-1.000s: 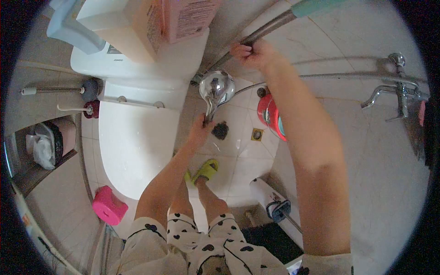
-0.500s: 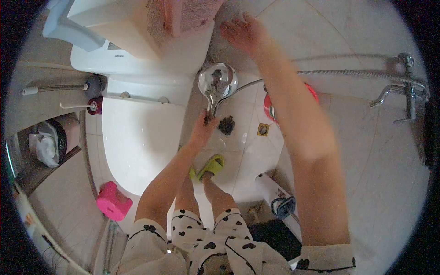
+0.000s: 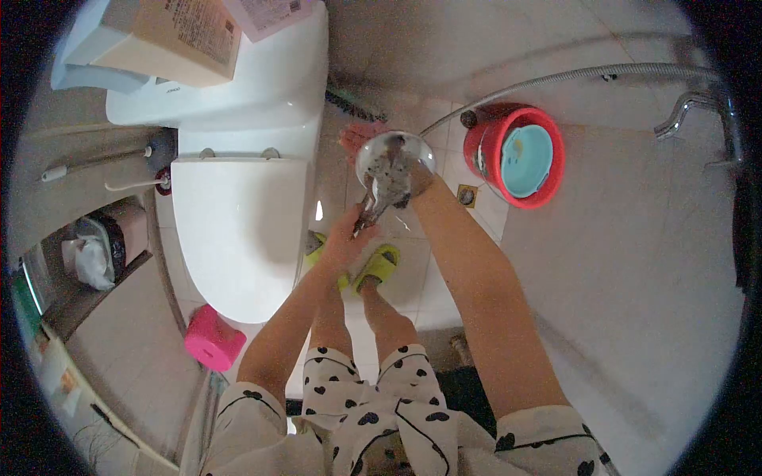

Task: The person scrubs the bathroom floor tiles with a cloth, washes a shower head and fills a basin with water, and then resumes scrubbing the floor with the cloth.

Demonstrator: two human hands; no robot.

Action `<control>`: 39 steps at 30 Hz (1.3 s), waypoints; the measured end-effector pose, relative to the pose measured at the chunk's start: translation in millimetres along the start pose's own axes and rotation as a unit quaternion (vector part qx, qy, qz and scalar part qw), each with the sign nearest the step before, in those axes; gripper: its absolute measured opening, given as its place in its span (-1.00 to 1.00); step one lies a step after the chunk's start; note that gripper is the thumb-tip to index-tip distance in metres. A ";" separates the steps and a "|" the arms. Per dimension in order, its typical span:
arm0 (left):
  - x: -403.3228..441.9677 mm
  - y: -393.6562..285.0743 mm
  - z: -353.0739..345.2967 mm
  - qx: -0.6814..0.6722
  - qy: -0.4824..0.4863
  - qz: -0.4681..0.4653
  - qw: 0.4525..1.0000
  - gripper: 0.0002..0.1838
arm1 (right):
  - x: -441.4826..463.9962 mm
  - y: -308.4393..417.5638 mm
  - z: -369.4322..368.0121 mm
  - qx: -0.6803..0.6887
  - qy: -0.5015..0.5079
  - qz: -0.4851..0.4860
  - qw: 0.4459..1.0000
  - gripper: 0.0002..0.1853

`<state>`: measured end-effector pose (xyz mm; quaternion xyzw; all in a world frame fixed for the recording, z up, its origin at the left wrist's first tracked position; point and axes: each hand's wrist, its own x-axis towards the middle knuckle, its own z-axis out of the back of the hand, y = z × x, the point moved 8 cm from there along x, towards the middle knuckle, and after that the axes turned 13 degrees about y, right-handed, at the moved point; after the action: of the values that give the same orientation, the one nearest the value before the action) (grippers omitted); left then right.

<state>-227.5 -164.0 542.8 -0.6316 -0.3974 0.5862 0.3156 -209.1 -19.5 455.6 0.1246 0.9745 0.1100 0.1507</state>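
A chrome shower head (image 3: 394,159) faces up toward me in front of my body. My left hand (image 3: 347,236) is wrapped round its handle. My right hand (image 3: 362,138) is partly hidden behind the shower head. Its reddish fingers stretch out past the far left rim, and the wrist shows at the right rim. Whether the right hand touches the metal, I cannot tell. From behind the head, a flexible metal hose (image 3: 548,79) runs to the right wall.
A white toilet (image 3: 238,230) stands on the left, with bottles (image 3: 171,40) on its tank. On the right is a red bucket (image 3: 476,151) with a light-blue basin (image 3: 527,161). A floor drain (image 3: 467,195), pink stool (image 3: 213,339) and chrome tap (image 3: 686,111) are also around.
My right hand has come down and left from near the far wall to behind the shower head. The shower head, still in my left hand, sits slightly lower and tilts further right.
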 end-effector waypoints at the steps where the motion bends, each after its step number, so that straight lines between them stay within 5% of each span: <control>1: -4.5 2.0 -2.6 0.016 -0.013 0.006 1.000 -0.49 | -6.2 6.6 -52.3 0.024 0.014 -0.017 0.999 -0.50; 7: -21.9 10.4 -13.9 0.001 -0.087 -0.002 0.996 -0.51 | -38.4 11.3 -107.9 -0.048 0.131 -0.018 0.990 -0.57; 9: -31.2 -2.4 -16.0 0.046 -0.116 -0.052 0.991 -0.50 | -50.5 10.0 -127.1 -0.027 0.112 -0.009 0.993 -0.55; 17: -68.5 -0.4 -1.7 0.000 -0.250 0.023 0.968 -0.68 | -70.2 -56.5 -138.6 -0.019 -0.099 -0.045 0.994 -0.45; 20: -86.0 -5.3 13.9 -0.023 -0.265 -0.004 0.964 -0.67 | -56.1 -84.0 -143.7 -0.253 -0.059 -0.065 0.963 -0.46; 24: -96.0 3.1 21.9 0.067 -0.287 -0.048 0.954 -0.59 | -61.0 -87.5 -158.8 -0.402 -0.210 0.029 0.890 -0.46; 30: -115.9 39.3 45.0 -0.254 -0.112 -0.138 0.951 -0.60 | -47.8 -122.8 -187.0 -0.431 -0.189 0.033 0.882 -0.52; 33: -156.3 50.5 106.2 -0.445 -0.089 -0.025 0.891 -0.51 | -33.0 -164.4 -219.8 -0.513 -0.198 0.102 0.829 -0.64; 36: -199.1 43.2 182.8 -0.316 -0.136 -0.189 0.920 -0.63 | -10.3 -227.8 -247.8 -0.568 -0.156 0.023 0.808 -0.67; 39: -239.6 28.6 238.5 -0.320 -0.100 -0.264 0.904 -0.65 | 7.0 -285.1 -273.7 -0.603 -0.147 0.047 0.783 -0.65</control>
<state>-459.3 -402.8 608.3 -0.5086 -0.7456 0.3823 0.1983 -363.2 -335.3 636.6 0.0689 0.6683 0.6628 0.3307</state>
